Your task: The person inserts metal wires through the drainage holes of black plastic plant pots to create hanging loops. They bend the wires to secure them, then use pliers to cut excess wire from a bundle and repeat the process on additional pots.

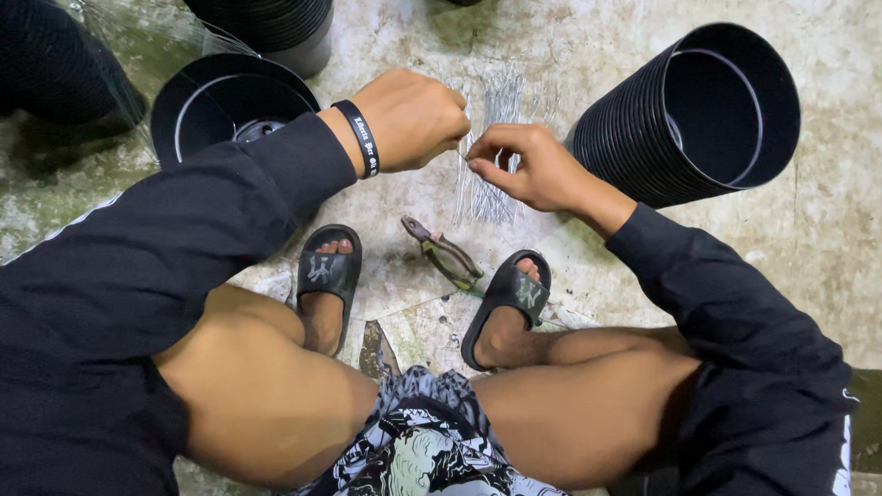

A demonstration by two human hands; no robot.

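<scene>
The concrete floor (839,226) fills the view, stained and pale, with the person squatting over it in black slides. Largest on it are the black plastic pots: a nested stack lying on its side (700,111) at the right, an upright stack (263,7) at the top, and a single pot (224,110) under the left forearm. Between the feet lies a pair of pliers (446,253), untouched. Just beyond it a bundle of thin wire pieces (490,156) is spread on the floor, right under the hands. The left hand (412,118), with a black wristband, is clenched into a loose fist, and seems to grip one end of a single wire, though its fingertips are hidden. The right hand (529,168) pinches the same fine wire between thumb and forefinger, the other fingers curled. The two hands nearly touch. To handle this well, I judge the grip should stay short and close, both pinches near each other so the thin wire bends where wanted rather than kinking, with the pliers within easy reach.
</scene>
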